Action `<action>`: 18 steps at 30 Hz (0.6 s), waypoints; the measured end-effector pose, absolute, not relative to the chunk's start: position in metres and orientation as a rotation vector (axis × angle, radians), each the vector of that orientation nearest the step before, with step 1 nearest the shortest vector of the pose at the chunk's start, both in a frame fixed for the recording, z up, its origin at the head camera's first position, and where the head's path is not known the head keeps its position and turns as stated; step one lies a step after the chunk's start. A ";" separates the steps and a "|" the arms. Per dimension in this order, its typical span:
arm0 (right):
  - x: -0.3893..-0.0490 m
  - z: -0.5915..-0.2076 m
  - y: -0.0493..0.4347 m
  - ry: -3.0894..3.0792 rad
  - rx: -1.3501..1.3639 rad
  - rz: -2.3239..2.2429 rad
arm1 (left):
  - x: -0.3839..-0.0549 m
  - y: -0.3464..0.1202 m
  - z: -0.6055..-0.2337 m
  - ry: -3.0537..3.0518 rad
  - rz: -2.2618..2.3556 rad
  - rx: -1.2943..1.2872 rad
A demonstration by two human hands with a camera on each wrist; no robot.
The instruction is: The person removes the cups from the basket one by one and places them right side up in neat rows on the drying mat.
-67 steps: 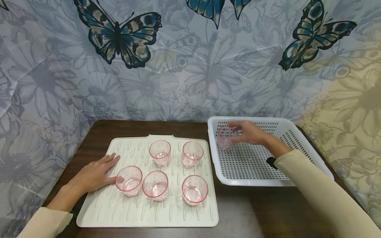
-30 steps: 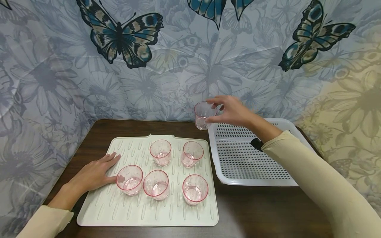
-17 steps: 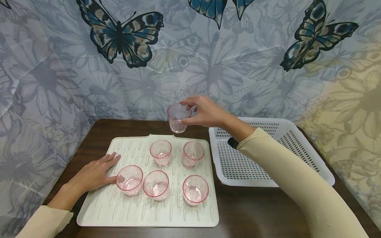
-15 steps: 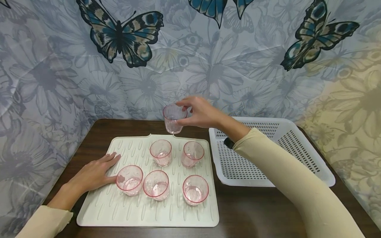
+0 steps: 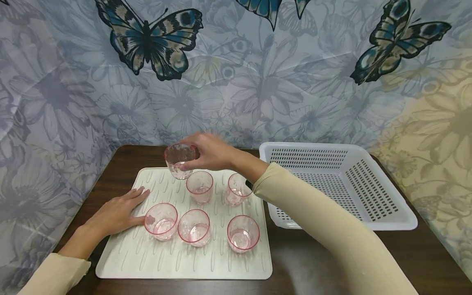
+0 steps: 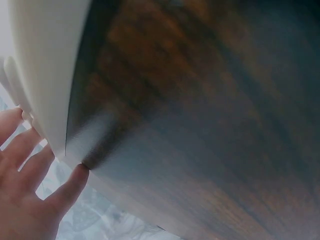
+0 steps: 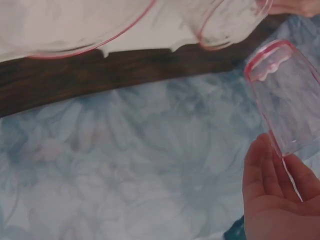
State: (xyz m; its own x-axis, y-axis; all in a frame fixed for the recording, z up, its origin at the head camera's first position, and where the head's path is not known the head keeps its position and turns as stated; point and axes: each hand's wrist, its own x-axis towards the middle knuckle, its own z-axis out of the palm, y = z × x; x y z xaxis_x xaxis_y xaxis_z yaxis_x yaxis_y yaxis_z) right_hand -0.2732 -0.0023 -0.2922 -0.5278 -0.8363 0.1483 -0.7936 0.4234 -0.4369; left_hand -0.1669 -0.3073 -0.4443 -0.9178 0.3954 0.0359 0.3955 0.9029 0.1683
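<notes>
My right hand [image 5: 212, 152] grips a clear glass with a pink rim [image 5: 178, 160] by its side, over the far left part of the white ridged drying mat [image 5: 121, 258]. In the right wrist view the same glass [image 7: 285, 100] juts out past the fingers. My left hand [image 5: 118, 213] rests with spread fingers on the mat's left edge, its thumb beside the front left glass [image 5: 161, 231]. Also standing upright on the mat are a back middle glass [image 5: 199, 192], a back right glass [image 5: 234, 198] partly behind my wrist, a front middle glass [image 5: 194, 235] and a front right glass [image 5: 242, 241].
A white perforated plastic basket [image 5: 372, 164] stands right of the mat, partly covered by my right sleeve [image 5: 321, 213]. Both sit on a dark wooden table [image 5: 291, 254]. Behind the table hangs a cloth [image 5: 258, 94] printed with flowers and butterflies.
My right hand has lifted the glass out of the basket and carried it left, then lower, over the mat's far left part. The left hand has stayed in place.
</notes>
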 end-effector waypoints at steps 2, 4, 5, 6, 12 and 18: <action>-0.271 -0.296 -0.012 2.540 -1.507 -0.699 | -0.167 -0.307 -0.443 -3.064 -0.274 -0.635; -0.268 -0.300 -0.021 2.518 -1.511 -0.671 | -0.167 -0.307 -0.443 -3.065 -0.276 -0.633; -0.267 -0.303 -0.025 2.521 -1.503 -0.638 | -0.166 -0.307 -0.443 -3.066 -0.276 -0.632; -0.265 -0.305 -0.028 2.523 -1.491 -0.603 | -0.166 -0.307 -0.443 -3.067 -0.276 -0.631; -0.261 -0.318 -0.043 2.540 -1.392 -0.419 | -0.166 -0.307 -0.443 -3.069 -0.276 -0.633; -0.261 -0.331 -0.051 2.533 -1.327 -0.374 | -0.167 -0.306 -0.441 -3.081 -0.281 -0.629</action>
State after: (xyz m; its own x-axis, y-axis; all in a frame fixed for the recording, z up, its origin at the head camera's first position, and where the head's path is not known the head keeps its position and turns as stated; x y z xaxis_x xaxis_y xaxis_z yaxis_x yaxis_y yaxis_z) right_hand -0.2608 -0.0512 -0.3310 -0.5506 -0.8279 -0.1066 -0.7618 0.5506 -0.3413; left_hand -0.1667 -0.3059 -0.4407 -0.9206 0.3900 0.0203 0.3872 0.9049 0.1766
